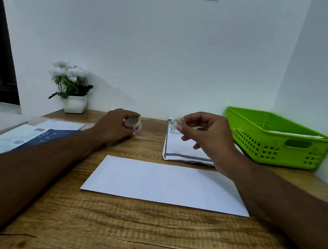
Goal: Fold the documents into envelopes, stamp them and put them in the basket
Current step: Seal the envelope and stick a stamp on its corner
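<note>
Left hand gripping the stamp roll, right hand pinching a stamp, we should press it flat onto the envelope

Lime green basket on the right, little square holes gridded all over its sides. Plain white envelope centre frame on a brown wood-grain table. Left-side documents: white with a navy panel. Stamp roll whitish with red marks, loose stamp pale beige.

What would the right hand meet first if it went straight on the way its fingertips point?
Probably the stamp roll gripped by the left hand: the right hand, pinching a stamp, points left at it, though depth is unclear.
</note>
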### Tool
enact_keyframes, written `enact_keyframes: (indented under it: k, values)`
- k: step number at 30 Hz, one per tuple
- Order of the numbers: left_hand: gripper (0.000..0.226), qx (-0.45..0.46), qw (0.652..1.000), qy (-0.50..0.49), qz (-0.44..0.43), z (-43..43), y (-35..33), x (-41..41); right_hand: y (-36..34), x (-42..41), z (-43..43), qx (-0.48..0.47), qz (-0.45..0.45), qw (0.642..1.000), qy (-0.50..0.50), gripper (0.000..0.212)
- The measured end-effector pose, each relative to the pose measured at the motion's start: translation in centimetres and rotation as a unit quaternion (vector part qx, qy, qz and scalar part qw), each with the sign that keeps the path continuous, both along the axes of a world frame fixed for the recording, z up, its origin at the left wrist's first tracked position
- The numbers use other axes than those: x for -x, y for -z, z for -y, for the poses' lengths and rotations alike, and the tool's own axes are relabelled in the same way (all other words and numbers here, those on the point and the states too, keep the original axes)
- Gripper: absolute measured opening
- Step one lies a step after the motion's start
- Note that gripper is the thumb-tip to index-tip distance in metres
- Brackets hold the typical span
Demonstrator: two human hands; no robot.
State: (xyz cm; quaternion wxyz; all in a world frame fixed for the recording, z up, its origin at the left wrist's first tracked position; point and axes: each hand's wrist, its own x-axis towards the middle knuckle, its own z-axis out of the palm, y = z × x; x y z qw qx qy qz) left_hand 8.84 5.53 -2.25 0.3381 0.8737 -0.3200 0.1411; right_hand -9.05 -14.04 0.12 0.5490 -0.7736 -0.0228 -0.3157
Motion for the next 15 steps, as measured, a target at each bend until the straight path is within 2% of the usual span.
enact_keyframes:
  k: [4,8,13,15]
  values:
    - [0.060,-0.041,0.999,-0.019,0.019,0.1,-0.1,0.0,0.3,0.0,0.0,-0.002,-0.011,1.000,-0.005,0.014]
    - [0.055,-0.046,0.999,-0.014,0.025,0.2,-0.2,0.4,0.4,0.0,-0.1,-0.002,-0.026,1.000,-0.015,0.031]
    - [0.055,-0.100,0.994,-0.020,0.039,-0.1,-0.3,-0.2,0.6,0.1,-0.3,-0.013,-0.051,0.998,-0.017,0.009]
    - [0.055,-0.143,0.989,-0.029,0.032,0.0,-0.2,-0.6,0.6,0.1,-0.5,-0.033,-0.069,0.997,-0.023,0.008]
